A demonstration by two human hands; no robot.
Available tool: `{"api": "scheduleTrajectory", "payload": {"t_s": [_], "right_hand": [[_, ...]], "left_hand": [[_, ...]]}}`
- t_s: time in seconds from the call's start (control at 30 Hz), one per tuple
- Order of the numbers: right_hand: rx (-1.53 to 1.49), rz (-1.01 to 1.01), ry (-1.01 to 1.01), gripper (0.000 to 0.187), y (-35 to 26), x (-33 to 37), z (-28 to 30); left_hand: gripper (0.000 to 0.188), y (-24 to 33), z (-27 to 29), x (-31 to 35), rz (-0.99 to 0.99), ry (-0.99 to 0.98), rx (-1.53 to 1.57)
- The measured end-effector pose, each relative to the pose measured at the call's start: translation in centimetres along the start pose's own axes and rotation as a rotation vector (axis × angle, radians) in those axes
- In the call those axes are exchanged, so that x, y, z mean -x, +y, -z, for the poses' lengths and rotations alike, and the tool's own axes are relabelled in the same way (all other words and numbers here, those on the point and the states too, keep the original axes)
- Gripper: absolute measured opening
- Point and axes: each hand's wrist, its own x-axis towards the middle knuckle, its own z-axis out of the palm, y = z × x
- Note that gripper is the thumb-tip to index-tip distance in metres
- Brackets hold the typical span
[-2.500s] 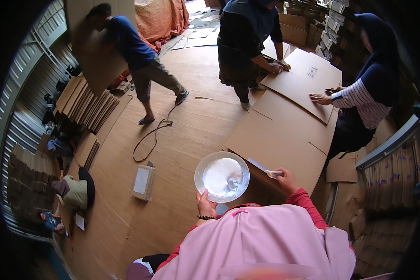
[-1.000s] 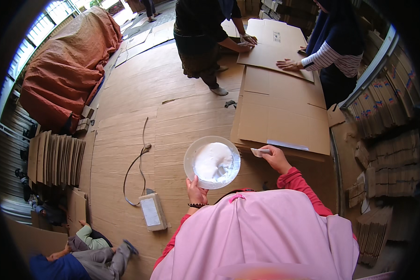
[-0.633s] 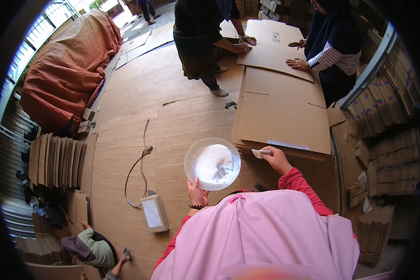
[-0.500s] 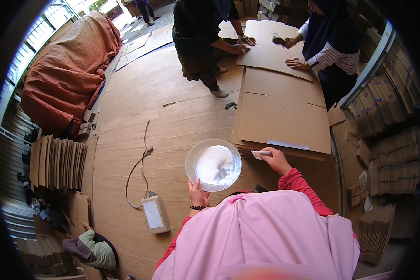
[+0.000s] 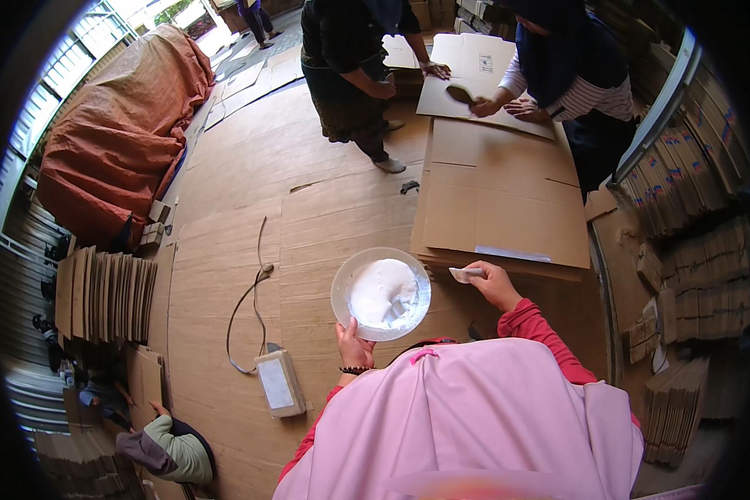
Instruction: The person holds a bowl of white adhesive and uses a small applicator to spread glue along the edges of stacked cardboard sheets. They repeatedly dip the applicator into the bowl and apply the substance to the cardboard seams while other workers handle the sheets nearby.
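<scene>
My left hand (image 5: 356, 344) grips the near edge of a round translucent bowl (image 5: 339, 290), its fingers partly under it. Thick white paste (image 5: 373, 287) fills much of the bowl, with a scooped hollow toward its right side. To the right of the bowl, my right hand (image 5: 497, 287) is closed around the handle of a small spatula (image 5: 467, 273) with a pale, whitish blade pointing left. The spatula is held apart from the bowl, just short of the near edge of a stack of flat cardboard sheets (image 5: 508, 204). A whitish strip (image 5: 512, 253) lies along that edge.
Across the stack, one person holds a dark oval paddle (image 5: 460, 94) over a cardboard sheet; another stands at its left. A strap (image 5: 235, 329) and a wrapped block (image 5: 279, 383) lie on the cardboard-covered floor. An orange tarpaulin (image 5: 125, 125) covers a pile; another person bends at lower left.
The person across the stack has swept the paddle left over the cardboard. The person beside them has drawn one hand back from the sheet. My hands, bowl and spatula stay nearly still.
</scene>
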Motion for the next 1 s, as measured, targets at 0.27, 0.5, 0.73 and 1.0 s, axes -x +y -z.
{"api": "scheduleTrajectory", "payload": {"t_s": [0.27, 0.5, 0.73, 1.0], "right_hand": [[0.01, -0.027, 0.014, 0.016, 0.4, 0.8, 0.1], [0.022, -0.04, 0.038, 0.017, 0.7, 1.4, 0.1], [-0.012, -0.06, 0.062, 0.016, 0.5, 2.0, -0.2], [-0.002, -0.027, 0.069, 0.016, 0.4, 2.4, -0.2]], "left_hand": [[0.027, -0.1, 0.2, -0.1, 0.009, -0.015, 0.008], [0.029, 0.1, 0.1, -0.1, 0.027, -0.02, -0.023], [0.031, 0.1, 0.2, -0.5, 0.039, -0.048, -0.052], [0.03, 0.1, 0.2, -0.6, 0.052, -0.057, -0.051]]}}
